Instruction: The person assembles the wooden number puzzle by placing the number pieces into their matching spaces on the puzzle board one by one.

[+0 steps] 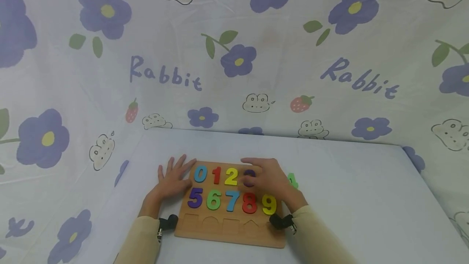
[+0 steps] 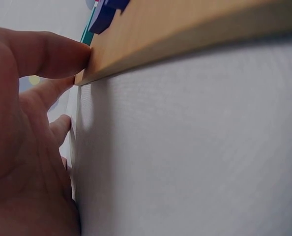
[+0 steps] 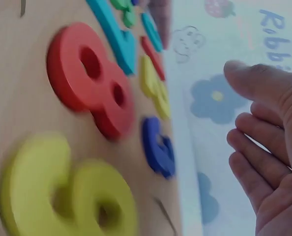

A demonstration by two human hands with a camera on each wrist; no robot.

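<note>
A wooden number board (image 1: pixel 205 233) lies on the white table with coloured digits raised above its surface. At its left edge rests my left hand (image 1: pixel 174 180), fingers spread; in the left wrist view the thumb (image 2: pixel 57 54) touches the board's side. Over the upper right part is my right hand (image 1: pixel 271 178), held above the purple 3 (image 3: pixel 150 147). In the right wrist view its fingers (image 3: pixel 254 142) are loosely extended, holding nothing and apart from the digits. Partly behind that hand, a green 4 (image 1: pixel 293 181) lies off the board, on the table.
Digits on the board include a red 8 (image 3: pixel 67 69), a yellow 9 (image 1: pixel 264 205) and a blue 7 (image 1: pixel 232 201). Along its front run several cut shape outlines. A flower-printed curtain (image 1: pixel 227 19) hangs behind the table. Black wrist cameras (image 1: pixel 168 222) sit at both cuffs.
</note>
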